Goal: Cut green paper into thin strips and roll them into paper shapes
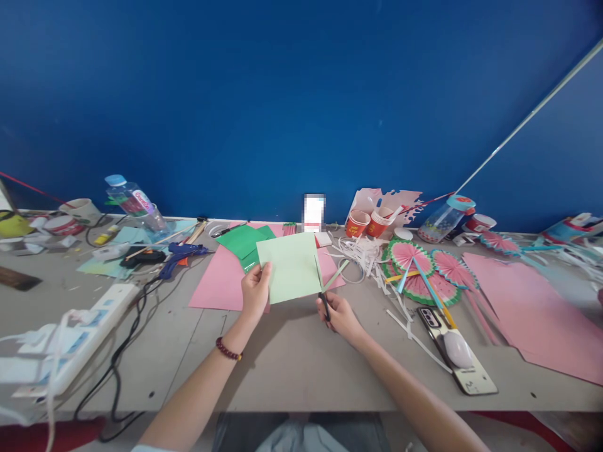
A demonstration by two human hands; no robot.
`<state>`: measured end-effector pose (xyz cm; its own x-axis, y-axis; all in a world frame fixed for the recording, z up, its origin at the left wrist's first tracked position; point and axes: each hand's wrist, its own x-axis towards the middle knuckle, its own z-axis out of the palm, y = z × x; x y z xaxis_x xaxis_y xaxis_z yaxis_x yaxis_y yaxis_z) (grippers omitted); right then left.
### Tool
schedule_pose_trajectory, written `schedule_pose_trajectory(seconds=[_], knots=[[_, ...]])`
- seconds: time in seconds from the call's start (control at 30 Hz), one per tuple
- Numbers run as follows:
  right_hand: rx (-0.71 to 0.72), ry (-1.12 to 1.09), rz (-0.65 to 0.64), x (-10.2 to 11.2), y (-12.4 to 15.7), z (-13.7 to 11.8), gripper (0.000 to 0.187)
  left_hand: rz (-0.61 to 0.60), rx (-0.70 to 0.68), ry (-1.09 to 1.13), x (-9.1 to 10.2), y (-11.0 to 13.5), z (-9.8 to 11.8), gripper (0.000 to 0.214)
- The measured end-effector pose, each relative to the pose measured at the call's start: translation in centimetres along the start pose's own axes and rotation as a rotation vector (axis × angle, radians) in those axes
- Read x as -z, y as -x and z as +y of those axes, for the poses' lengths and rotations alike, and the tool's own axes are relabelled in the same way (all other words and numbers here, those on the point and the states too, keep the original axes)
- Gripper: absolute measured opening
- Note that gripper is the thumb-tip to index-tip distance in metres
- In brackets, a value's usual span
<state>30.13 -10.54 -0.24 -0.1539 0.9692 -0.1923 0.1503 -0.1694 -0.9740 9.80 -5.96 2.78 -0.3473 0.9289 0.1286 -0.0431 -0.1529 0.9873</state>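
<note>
My left hand [257, 290] pinches the left edge of a light green sheet of paper [291, 269], holding it up above the table. Around the handles of a pair of dark scissors [325, 306] my right hand [340, 315] is closed. The scissors stand at the sheet's right edge, where a narrow green strip [335, 276] leans away to the right. Most of the blades is hidden by the paper. Behind and below the sheet lie pink paper [219, 282] and darker green paper [242, 243].
At left are a power strip [89, 336], a blue glue gun [181, 254] and a tilted plastic bottle [136, 201]. To the right lie white paper strips [360, 254], red paper cups [379, 223], watermelon-patterned paper fans [412, 260], a phone [473, 376] and pink sheets [541, 307].
</note>
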Motion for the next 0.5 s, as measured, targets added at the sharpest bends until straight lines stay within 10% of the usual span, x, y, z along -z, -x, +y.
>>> schedule_pose_trajectory(seconds=[0.5], knots=[[0.024, 0.01, 0.004, 0.02, -0.15, 0.22, 0.045, -0.001, -0.018, -0.003, 0.04, -0.05, -0.17, 0.037]])
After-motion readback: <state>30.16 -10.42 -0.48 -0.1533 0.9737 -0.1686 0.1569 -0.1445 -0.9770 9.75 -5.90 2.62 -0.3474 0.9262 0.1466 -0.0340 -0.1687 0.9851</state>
